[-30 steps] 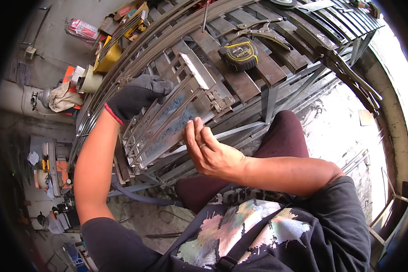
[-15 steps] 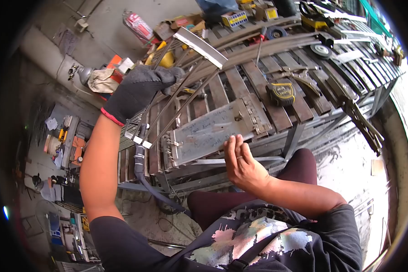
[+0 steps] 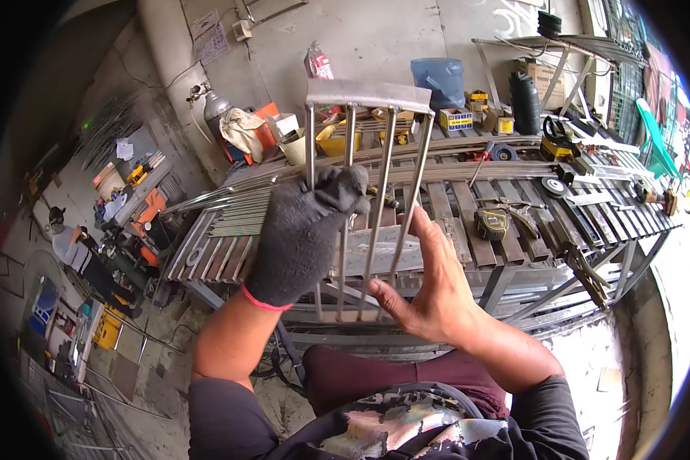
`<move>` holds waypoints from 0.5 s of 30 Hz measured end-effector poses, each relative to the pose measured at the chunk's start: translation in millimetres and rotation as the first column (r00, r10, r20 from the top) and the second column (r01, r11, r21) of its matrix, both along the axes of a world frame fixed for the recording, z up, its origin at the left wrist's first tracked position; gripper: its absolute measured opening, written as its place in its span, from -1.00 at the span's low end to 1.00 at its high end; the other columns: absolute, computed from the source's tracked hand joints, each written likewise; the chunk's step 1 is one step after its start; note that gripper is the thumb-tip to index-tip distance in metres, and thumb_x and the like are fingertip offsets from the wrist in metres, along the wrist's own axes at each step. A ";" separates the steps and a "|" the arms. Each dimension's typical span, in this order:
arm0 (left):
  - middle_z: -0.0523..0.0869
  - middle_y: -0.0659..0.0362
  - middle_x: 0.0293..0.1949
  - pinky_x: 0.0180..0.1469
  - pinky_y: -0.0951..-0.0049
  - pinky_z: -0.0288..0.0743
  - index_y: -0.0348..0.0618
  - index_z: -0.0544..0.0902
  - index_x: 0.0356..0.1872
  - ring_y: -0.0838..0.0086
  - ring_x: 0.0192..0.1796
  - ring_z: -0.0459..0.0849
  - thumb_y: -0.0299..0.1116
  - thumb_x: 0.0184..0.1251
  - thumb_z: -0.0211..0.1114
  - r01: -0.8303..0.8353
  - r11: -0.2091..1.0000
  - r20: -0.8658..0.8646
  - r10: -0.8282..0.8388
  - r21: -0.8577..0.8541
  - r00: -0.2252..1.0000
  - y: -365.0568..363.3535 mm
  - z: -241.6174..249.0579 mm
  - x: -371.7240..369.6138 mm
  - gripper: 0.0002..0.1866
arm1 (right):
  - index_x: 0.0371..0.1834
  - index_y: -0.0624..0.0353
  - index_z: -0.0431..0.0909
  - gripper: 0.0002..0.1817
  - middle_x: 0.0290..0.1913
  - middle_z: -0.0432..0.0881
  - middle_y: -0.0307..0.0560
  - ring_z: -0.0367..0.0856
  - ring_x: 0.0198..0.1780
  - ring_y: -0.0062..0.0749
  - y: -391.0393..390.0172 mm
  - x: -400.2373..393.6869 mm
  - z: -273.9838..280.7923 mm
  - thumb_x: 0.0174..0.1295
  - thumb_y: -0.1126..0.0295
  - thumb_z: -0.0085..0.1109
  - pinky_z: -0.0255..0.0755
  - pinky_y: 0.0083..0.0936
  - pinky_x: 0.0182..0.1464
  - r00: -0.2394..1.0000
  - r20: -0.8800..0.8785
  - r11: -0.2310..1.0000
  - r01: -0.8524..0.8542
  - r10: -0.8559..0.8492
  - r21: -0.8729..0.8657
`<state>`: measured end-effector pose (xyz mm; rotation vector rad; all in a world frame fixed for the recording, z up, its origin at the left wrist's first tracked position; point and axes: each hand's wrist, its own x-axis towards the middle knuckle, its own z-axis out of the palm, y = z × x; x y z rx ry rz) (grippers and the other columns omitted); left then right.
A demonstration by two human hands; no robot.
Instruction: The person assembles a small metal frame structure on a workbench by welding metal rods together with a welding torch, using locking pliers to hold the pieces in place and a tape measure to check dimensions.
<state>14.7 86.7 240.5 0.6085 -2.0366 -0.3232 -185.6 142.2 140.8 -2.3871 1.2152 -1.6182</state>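
A metal grille (image 3: 368, 95), made of several parallel rods joined to a flat curved strip at the top, stands raised in front of me. My left hand (image 3: 295, 241), in a dark grey glove with a pink cuff, is closed around its left rods. My bare right hand (image 3: 435, 287) is at the grille's lower right, thumb and fingers spread apart. Its fingertips and thumb are close to the right-hand rods; whether they touch cannot be made out. Behind the rods, a marked metal plate (image 3: 406, 255) lies on the slatted bench, partly hidden.
The slatted metal bench (image 3: 479, 249) carries a tape measure (image 3: 491, 224), locking pliers (image 3: 525, 218), a red-handled screwdriver (image 3: 481, 162) and thin rods (image 3: 241, 211). A clamp (image 3: 584, 272) hangs off the front edge. Another person (image 3: 80, 249) is at the far left.
The grille has been turned upright and brought in front of me by my left hand. My right hand has left the plate and risen to the grille, its fingers now spread. My view has tilted up.
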 end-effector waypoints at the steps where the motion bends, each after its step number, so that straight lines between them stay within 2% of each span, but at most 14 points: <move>1: 0.79 0.17 -0.31 -0.13 0.41 0.56 -0.25 0.74 -0.05 0.45 -0.23 0.74 -0.08 0.62 0.28 0.003 0.999 -0.048 -0.001 0.042 0.999 9.6 -6.2 0.5 -0.63 | 0.67 0.56 -0.10 0.19 0.42 0.37 0.46 0.43 0.41 0.28 8.9 4.8 4.6 0.25 0.11 0.55 0.27 0.04 0.45 1.000 -0.005 1.000 -0.016 0.016 -0.010; 4: 0.77 0.21 -0.33 -0.18 0.45 0.48 -0.22 0.74 -0.15 0.53 -0.29 0.67 0.01 0.61 0.33 0.037 0.970 -0.297 0.038 0.241 0.954 34.4 -21.6 -8.3 -0.58 | 0.65 0.63 -0.15 0.24 0.34 0.45 0.47 0.50 0.34 0.28 31.8 18.8 5.0 0.23 0.15 0.58 0.31 0.03 0.42 0.998 0.049 0.999 -0.048 0.048 0.006; 6: 0.76 0.20 -0.33 -0.19 0.44 0.47 -0.21 0.73 -0.14 0.53 -0.30 0.65 -0.02 0.60 0.35 0.022 0.883 -0.328 0.150 0.469 0.933 49.5 -25.6 -3.4 -0.62 | 0.65 0.62 -0.18 0.26 0.29 0.50 0.44 0.53 0.32 0.26 43.9 21.8 3.3 0.21 0.17 0.60 0.34 0.02 0.40 0.995 0.080 0.996 -0.065 0.061 0.054; 7: 0.74 0.21 -0.33 -0.20 0.43 0.46 -0.20 0.72 -0.14 0.52 -0.29 0.65 -0.06 0.59 0.35 0.071 0.905 -0.390 0.109 0.420 0.914 47.8 -36.9 -4.3 -0.65 | 0.67 0.56 -0.19 0.17 0.22 0.56 0.42 0.63 0.23 0.22 49.2 22.0 1.8 0.29 0.27 0.53 0.47 0.00 0.30 0.992 0.096 0.994 -0.086 0.079 0.068; 8: 0.72 0.21 -0.33 -0.20 0.43 0.45 -0.19 0.72 -0.14 0.52 -0.28 0.65 -0.10 0.59 0.35 0.119 0.922 -0.447 0.063 0.368 0.892 46.5 -47.6 -5.5 -0.69 | 0.69 0.50 -0.19 0.09 0.21 0.58 0.38 0.68 0.20 0.17 52.8 21.6 -1.6 0.34 0.35 0.45 0.52 -0.05 0.28 0.981 0.141 0.982 -0.150 0.133 0.115; 10: 0.69 0.22 -0.35 -0.18 0.44 0.48 -0.17 0.71 -0.15 0.51 -0.27 0.66 -0.13 0.60 0.34 0.078 0.828 -0.386 0.173 0.556 0.906 49.0 -48.6 2.1 -0.72 | 0.72 0.39 -0.18 -0.05 0.18 0.63 0.29 0.76 0.14 0.08 57.9 20.7 -9.2 0.44 0.50 0.29 0.61 -0.16 0.23 0.942 0.238 0.938 -0.285 0.236 0.197; 11: 0.74 0.26 -0.46 -0.31 0.47 0.42 -0.21 0.78 -0.21 0.58 -0.43 0.62 -0.08 0.67 0.26 0.017 0.924 -0.377 0.138 0.381 0.916 43.7 -55.6 -1.8 -0.61 | 0.71 0.37 -0.14 -0.20 0.15 0.68 0.28 0.80 0.10 0.05 63.8 21.0 -8.8 0.50 0.64 0.07 0.64 -0.24 0.20 0.932 0.244 0.927 -0.317 0.267 0.199; 13: 0.69 0.25 -0.40 -0.27 0.47 0.47 -0.13 0.68 -0.13 0.55 -0.34 0.64 -0.14 0.68 0.21 0.368 0.820 -0.683 0.039 0.439 0.729 24.7 -72.0 -3.4 -0.72 | 0.71 0.39 -0.12 -0.21 0.15 0.69 0.32 0.80 0.11 0.06 72.6 18.6 -3.5 0.51 0.63 0.06 0.65 -0.24 0.19 0.955 0.131 0.914 -0.294 0.268 0.279; 14: 0.65 0.24 -0.41 -0.32 0.47 0.42 -0.10 0.64 -0.13 0.55 -0.37 0.60 -0.15 0.69 0.18 0.490 0.765 -0.743 -0.024 0.417 0.669 15.0 -77.0 -3.3 -0.74 | 0.71 0.39 -0.12 -0.22 0.15 0.70 0.34 0.80 0.12 0.06 74.8 18.3 -2.0 0.51 0.63 0.06 0.66 -0.23 0.18 0.959 0.073 0.905 -0.282 0.273 0.318; 15: 0.60 0.23 -0.43 -0.38 0.47 0.38 -0.08 0.60 -0.12 0.55 -0.40 0.56 -0.16 0.71 0.15 0.602 0.697 -0.797 -0.072 0.390 0.600 5.2 -81.9 -3.3 -0.76 | 0.73 0.32 -0.13 -0.16 0.07 0.63 0.48 0.70 -0.11 0.48 76.6 20.1 -6.0 0.50 0.50 0.13 0.65 0.08 -0.12 0.964 0.041 0.923 -0.262 0.261 0.282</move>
